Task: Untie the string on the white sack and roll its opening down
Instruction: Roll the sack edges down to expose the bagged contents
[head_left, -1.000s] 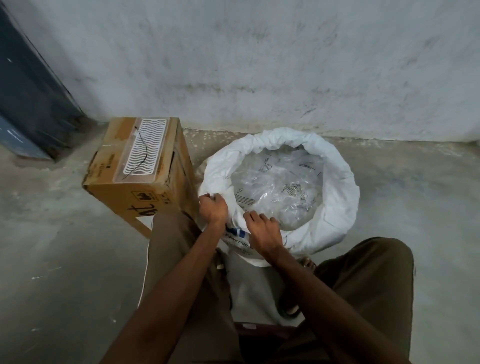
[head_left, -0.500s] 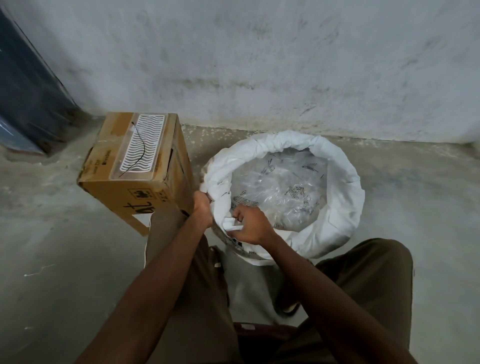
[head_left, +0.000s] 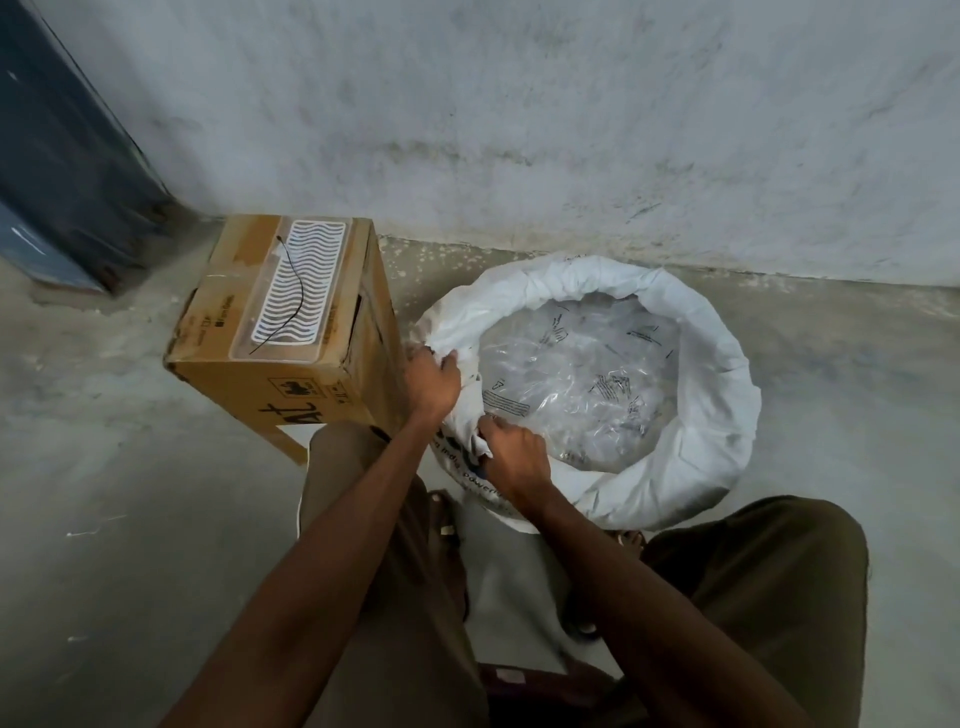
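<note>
**Now both hands grip the near-left rim of the sack**

Down from the head camera: bare concrete floor (head_left: 104, 519) opens wide to the left, while the stained wall (head_left: 571, 130) closes off the far side. A cardboard box (head_left: 291, 332) stands just beside the white sack (head_left: 701, 415) on its left. That sack sits between the person's knees, mouth open, rim rolled into a thick collar, clear printed plastic bags (head_left: 571, 384) showing inside. Left hand (head_left: 431, 382) curls over the left rim fold; right hand (head_left: 514, 457) bunches the near rim cloth in a closed fist.
</note>
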